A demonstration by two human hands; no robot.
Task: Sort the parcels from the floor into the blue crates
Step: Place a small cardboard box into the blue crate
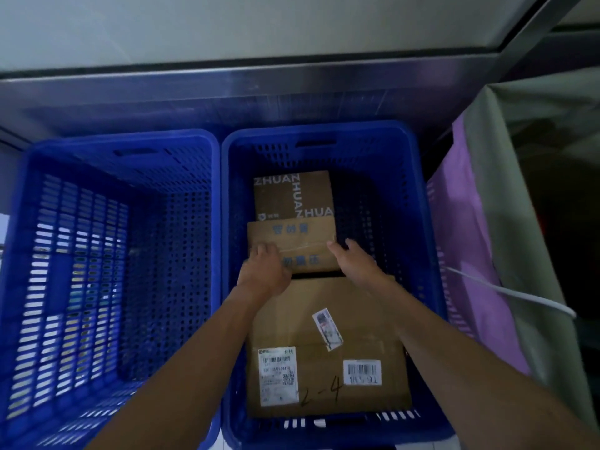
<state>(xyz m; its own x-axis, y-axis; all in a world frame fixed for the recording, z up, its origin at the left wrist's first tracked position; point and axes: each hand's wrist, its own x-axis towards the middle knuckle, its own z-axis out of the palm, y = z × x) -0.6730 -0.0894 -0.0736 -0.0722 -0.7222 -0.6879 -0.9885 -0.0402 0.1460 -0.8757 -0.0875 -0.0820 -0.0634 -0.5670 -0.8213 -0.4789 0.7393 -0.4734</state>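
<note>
right crate [324, 131] | holds ZHUAN box [292, 196], taped box [292, 237], large labelled box [324, 319] | left crate [130, 138] just beside

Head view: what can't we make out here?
All head view.
- Shipping label on the large parcel: print too small and blurred.
- Middle parcel: blue print partly covered by the left hand; the right hand hides its right edge.
- Right crate floor: mostly under parcels.
- Left crate near end: cut off by the left forearm and the bottom edge.
- Far right, beside the purple bag: too dark.
</note>
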